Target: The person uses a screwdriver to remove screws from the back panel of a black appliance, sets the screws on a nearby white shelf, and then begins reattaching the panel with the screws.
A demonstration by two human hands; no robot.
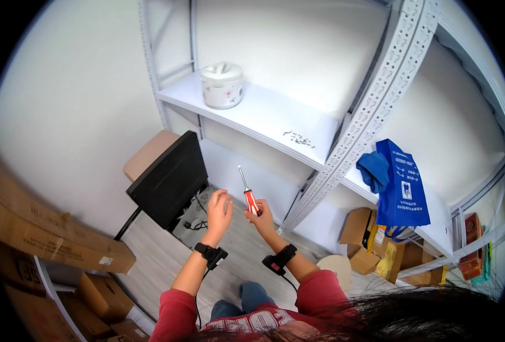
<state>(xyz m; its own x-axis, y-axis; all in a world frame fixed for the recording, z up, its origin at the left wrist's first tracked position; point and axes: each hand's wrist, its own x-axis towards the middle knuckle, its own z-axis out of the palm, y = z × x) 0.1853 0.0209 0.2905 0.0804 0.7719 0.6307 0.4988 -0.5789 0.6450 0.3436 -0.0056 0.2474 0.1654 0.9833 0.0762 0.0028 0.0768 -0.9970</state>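
A screwdriver (250, 199) with a red and white handle points upward and slightly left. Its handle is gripped in my right hand (260, 213), and the metal shaft stands free above the fingers. Just to the left my left hand (220, 210) is raised with its fingers loosely spread, holding nothing and apart from the screwdriver. Small dark pieces, perhaps screws (299, 138), lie scattered on the white shelf (264, 114) beyond my hands. A white rice cooker (222, 85) stands on the same shelf toward its left end.
A black flat panel (169, 174) leans at left, beside cables (196, 223). The shelf's metal upright (372, 108) rises at right. A blue bag (402, 185) hangs over another shelf, with cardboard boxes (372, 245) below. A long carton (58, 233) lies at far left.
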